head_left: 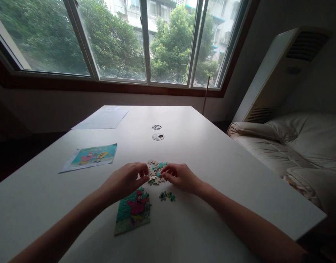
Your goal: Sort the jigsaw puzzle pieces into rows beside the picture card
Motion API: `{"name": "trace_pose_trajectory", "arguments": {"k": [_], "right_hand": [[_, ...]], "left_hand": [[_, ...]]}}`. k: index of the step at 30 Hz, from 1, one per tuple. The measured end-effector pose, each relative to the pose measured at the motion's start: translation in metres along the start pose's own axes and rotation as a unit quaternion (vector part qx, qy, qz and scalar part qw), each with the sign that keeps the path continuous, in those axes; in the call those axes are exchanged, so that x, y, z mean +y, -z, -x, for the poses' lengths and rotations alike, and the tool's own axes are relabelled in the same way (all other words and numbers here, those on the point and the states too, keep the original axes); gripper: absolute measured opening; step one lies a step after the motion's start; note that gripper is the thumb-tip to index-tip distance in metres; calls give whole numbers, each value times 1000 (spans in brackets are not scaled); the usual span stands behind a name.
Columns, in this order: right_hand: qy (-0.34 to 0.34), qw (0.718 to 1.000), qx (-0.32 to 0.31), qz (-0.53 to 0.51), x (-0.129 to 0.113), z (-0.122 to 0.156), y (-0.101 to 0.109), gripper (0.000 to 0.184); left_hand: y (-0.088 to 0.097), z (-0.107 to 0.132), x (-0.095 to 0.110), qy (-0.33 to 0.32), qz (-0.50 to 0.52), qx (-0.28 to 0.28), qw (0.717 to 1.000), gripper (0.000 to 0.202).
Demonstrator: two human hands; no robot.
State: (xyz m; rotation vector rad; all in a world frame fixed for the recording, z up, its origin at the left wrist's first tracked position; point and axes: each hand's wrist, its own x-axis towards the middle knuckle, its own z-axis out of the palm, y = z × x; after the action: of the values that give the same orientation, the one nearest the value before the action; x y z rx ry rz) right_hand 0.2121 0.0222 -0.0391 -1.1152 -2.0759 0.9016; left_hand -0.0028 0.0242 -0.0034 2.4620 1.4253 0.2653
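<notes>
A loose pile of jigsaw puzzle pieces (156, 179) lies on the white table between my hands, some teal and others showing bare backs. My left hand (131, 178) is at the pile's left edge, fingers bent and thumb apart, with no piece visible in it. From the right, my right hand (181, 176) reaches the pile with curved, parted fingers; its fingertips touch or hover over pieces. Below my left hand lies a partly assembled puzzle (133, 210) with a pink starfish figure on teal, its upper left covered by the hand. A small cluster of dark green and yellow pieces (167, 196) sits beside it.
A printed cartoon picture sheet (95, 156) lies at the left of the white table (206, 146). Farther back are white papers (102, 118) and two round flat discs, one (158, 137) nearer than the other (156, 127). A pale sofa (277, 146) stands beyond the right edge.
</notes>
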Motion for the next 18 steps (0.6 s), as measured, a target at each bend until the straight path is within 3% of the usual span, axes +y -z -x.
{"name": "trace_pose_trajectory", "arguments": {"k": [3, 6, 9, 14, 18], "right_hand": [[91, 982, -17, 167, -9, 6, 9, 27], [177, 958, -68, 215, -12, 7, 15, 50], [209, 943, -92, 243, -7, 5, 10, 63], [148, 936, -26, 319, 2, -1, -5, 39], [174, 935, -13, 309, -5, 3, -8, 32]], "left_hand": [[15, 11, -5, 36, -51, -75, 995, 31], [24, 22, -7, 67, -88, -163, 980, 56], [24, 28, -6, 80, -118, -205, 968, 75], [13, 26, 0, 43, -81, -215, 972, 78], [4, 25, 4, -5, -40, -208, 977, 80]]}}
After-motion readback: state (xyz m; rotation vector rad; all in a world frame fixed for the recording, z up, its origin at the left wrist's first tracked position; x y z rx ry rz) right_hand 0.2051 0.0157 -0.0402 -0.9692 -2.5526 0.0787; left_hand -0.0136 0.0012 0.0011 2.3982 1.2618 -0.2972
